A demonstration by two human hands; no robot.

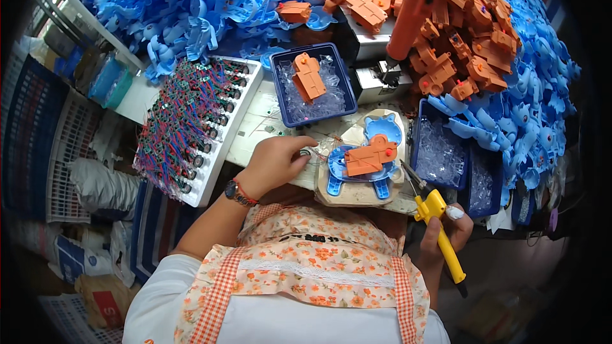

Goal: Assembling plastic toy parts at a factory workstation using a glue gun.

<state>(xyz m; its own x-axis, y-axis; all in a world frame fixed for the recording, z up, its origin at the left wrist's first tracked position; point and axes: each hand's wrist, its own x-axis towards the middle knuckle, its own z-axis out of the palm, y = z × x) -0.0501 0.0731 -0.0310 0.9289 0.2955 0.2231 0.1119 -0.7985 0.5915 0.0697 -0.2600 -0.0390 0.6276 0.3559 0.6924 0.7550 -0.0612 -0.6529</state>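
Note:
My right hand point(451, 232) is closed around a yellow soldering gun point(431, 206), its metal tip pointing up and left beside the work block. My left hand point(274, 159) is closed, thumb and forefinger at a small round grey part point(306, 153) with thin wires near it. Between the hands, a blue plastic toy half-shell point(384, 129) lies on a pale shaped block point(330, 195). An orange plastic gear case point(362, 159) with a red knob sits on the shell. Thin wires run from the shell's left side toward my left hand.
At left stands a white foam tray point(217, 172) of wired round parts. A dark blue bin point(285, 116) holds clear pieces and orange cases; more bins point(440, 181) stand at right. Piles of blue shells point(172, 13) and orange cases point(488, 51) rise behind. An orange-red tool point(411, 16) hangs above.

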